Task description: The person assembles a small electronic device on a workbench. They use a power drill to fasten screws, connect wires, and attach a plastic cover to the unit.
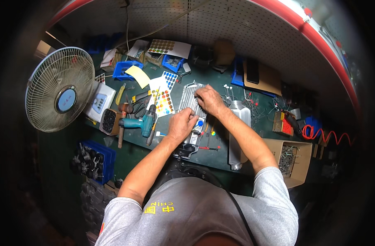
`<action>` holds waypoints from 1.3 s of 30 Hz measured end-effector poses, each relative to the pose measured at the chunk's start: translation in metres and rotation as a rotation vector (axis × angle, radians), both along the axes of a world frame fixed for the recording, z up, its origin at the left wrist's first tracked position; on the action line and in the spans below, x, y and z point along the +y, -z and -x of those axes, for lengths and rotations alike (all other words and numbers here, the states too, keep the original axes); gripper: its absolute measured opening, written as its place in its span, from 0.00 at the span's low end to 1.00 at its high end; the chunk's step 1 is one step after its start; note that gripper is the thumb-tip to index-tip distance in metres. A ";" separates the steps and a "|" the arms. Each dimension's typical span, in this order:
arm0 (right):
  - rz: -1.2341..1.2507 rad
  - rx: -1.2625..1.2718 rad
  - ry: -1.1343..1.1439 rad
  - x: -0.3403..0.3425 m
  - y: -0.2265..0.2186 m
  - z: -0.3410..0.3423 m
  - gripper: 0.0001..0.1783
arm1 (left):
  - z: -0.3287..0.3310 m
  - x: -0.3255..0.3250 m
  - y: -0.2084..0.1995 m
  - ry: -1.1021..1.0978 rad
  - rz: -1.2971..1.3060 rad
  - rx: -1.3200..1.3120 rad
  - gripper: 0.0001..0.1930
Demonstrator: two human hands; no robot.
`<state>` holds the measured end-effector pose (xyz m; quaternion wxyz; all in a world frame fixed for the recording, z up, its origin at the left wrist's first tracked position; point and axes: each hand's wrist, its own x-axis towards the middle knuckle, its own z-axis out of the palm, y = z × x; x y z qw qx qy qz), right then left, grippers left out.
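A silver ribbed metal housing (190, 95) lies lengthwise on the green workbench in front of me. Over its near part, my left hand (182, 124) is closed, fingertips pinched together. My right hand (210, 99) is closed too, its curled fingers at the housing's far right side. What either hand pinches is too small or hidden to name. A blue round piece (200, 123) shows just right of my left fingers. Thin red and black rods (209, 148) lie beside the housing's near end. To the right rests a second silver metal casing (236, 139).
Left of the housing are sticker sheets (166, 101), a teal power drill (140, 123) and a fan (64, 94). Blue parts bins (172, 62) stand behind. At right are a cardboard box of metal parts (301, 164) and a red coiled hose (325, 135).
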<state>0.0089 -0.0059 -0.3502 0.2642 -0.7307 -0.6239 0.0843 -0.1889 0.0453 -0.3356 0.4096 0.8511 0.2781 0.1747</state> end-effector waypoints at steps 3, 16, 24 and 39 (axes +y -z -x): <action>-0.010 0.011 -0.011 -0.002 0.001 -0.003 0.12 | -0.001 -0.001 -0.001 -0.003 0.015 0.031 0.11; 0.058 0.017 0.001 -0.005 -0.008 0.000 0.12 | 0.003 0.001 0.014 0.010 -0.015 0.081 0.11; 0.114 -0.051 0.039 0.002 -0.012 0.007 0.09 | 0.002 0.002 0.009 0.012 0.001 0.084 0.11; 0.014 0.006 0.012 -0.005 -0.010 0.002 0.03 | 0.001 0.002 0.016 0.027 -0.030 0.113 0.11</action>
